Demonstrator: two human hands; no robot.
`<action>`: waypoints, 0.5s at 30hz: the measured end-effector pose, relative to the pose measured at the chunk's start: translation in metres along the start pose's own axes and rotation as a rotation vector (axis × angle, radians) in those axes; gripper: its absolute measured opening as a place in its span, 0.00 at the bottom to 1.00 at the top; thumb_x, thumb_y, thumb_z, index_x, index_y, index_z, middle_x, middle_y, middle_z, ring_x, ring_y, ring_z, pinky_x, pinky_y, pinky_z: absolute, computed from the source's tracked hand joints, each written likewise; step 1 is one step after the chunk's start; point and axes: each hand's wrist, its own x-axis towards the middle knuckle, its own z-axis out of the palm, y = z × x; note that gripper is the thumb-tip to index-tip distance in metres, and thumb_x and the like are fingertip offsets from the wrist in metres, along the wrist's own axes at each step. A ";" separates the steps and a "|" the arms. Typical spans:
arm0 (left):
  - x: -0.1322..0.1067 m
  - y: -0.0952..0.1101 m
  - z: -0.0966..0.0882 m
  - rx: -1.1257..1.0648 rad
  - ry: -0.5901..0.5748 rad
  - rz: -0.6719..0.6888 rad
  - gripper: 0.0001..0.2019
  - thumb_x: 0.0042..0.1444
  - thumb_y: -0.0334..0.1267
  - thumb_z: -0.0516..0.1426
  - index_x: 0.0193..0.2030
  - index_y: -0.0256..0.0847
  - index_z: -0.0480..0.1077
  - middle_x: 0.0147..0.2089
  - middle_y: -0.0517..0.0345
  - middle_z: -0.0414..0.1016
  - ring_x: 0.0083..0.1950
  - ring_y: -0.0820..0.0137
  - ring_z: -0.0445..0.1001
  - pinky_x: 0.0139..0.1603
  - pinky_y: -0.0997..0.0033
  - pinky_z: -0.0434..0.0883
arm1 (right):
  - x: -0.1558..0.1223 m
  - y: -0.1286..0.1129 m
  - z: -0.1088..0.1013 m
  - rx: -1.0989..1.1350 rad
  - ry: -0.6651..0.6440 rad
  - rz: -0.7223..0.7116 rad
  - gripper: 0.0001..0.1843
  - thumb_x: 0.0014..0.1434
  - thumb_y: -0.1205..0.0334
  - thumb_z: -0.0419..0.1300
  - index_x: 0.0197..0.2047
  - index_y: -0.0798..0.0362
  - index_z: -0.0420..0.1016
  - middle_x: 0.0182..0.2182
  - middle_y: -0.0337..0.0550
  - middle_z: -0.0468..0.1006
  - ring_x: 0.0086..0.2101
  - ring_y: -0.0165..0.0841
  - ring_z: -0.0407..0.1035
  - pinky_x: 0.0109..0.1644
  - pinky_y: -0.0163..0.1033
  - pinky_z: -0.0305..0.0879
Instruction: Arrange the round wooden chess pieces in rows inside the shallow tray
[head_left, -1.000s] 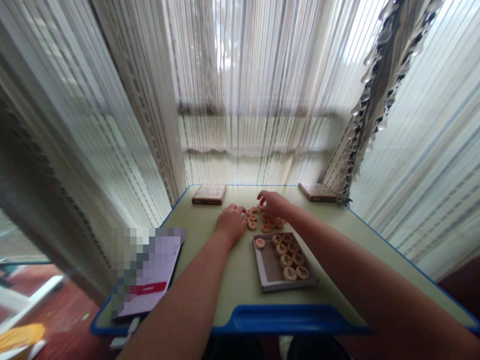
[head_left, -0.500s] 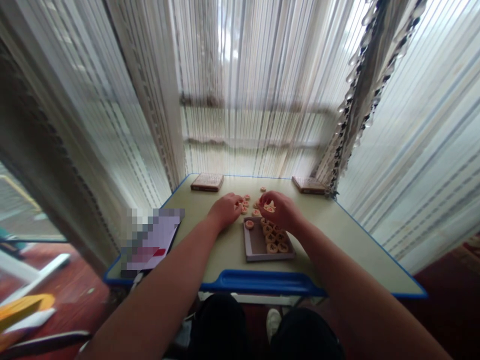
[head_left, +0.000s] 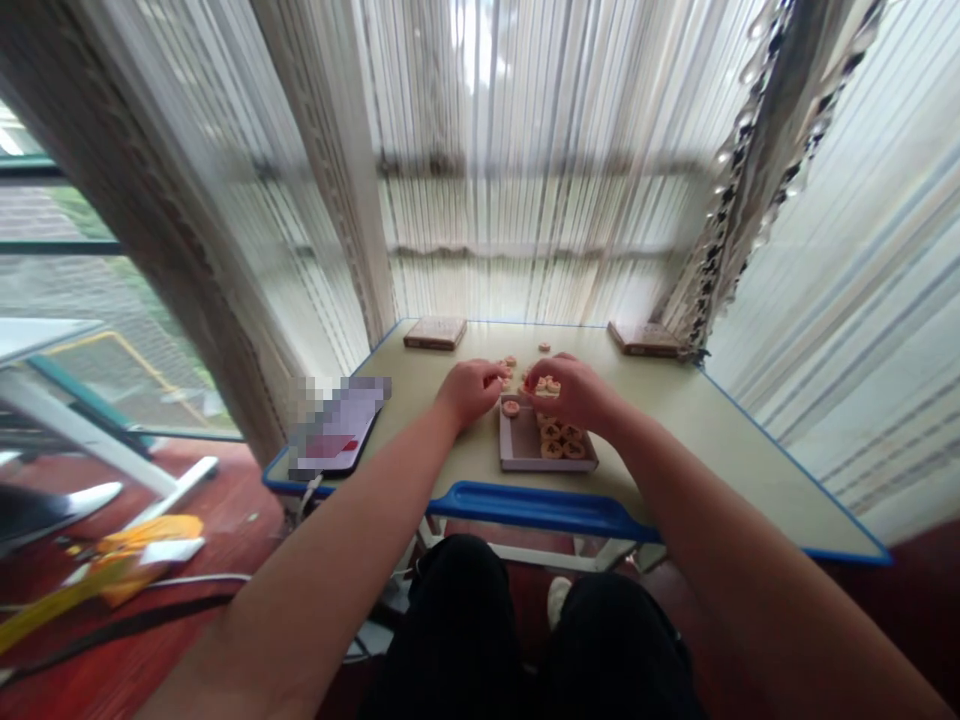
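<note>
A shallow open box [head_left: 511, 464] sits near the front of the desk. Inside it are several round wooden Chinese chess pieces [head_left: 574, 450], grouped on the right, and a single piece [head_left: 511, 408] in the far left corner. My right hand [head_left: 574, 392] is over the box's far edge, thumb and fingers pinched on a chess piece [head_left: 530, 383] with a red mark. Left of the box, my left hand [head_left: 472, 390] has its fingers curled together beside loose pieces [head_left: 508, 373]; what they hold is hidden. More loose pieces [head_left: 552, 384] show beneath my right hand.
Two flat boxes, one at the back left [head_left: 435, 332] and one at the back right [head_left: 646, 338], stand by the curtain [head_left: 517, 210]. A tablet-like device [head_left: 341, 430] with a cable lies at the left edge. A blue tray [head_left: 536, 505] lines the desk's front.
The head view has tilted down and turned slightly left, so the desk appears higher and further right. My right hand's fingertips now show a red-marked piece. My left hand stays by the loose pieces.
</note>
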 end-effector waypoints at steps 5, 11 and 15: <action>0.001 -0.005 0.000 0.016 -0.033 -0.087 0.13 0.46 0.32 0.51 0.35 0.39 0.75 0.32 0.56 0.77 0.33 0.72 0.72 0.37 0.75 0.67 | -0.004 -0.014 0.004 -0.029 -0.186 -0.102 0.06 0.45 0.63 0.60 0.30 0.50 0.74 0.27 0.42 0.72 0.39 0.36 0.63 0.42 0.39 0.59; 0.001 -0.007 0.003 0.008 -0.051 -0.093 0.13 0.46 0.32 0.50 0.31 0.39 0.76 0.33 0.56 0.78 0.35 0.71 0.73 0.40 0.74 0.67 | -0.006 -0.019 0.003 0.012 -0.355 -0.124 0.08 0.42 0.68 0.59 0.29 0.50 0.76 0.25 0.41 0.72 0.41 0.36 0.61 0.42 0.36 0.58; 0.005 -0.010 0.005 0.053 -0.037 -0.072 0.13 0.46 0.32 0.50 0.30 0.39 0.76 0.32 0.55 0.77 0.34 0.71 0.73 0.38 0.74 0.67 | -0.005 -0.020 0.001 0.029 -0.337 -0.166 0.07 0.44 0.68 0.59 0.28 0.49 0.75 0.28 0.38 0.74 0.39 0.34 0.62 0.46 0.38 0.55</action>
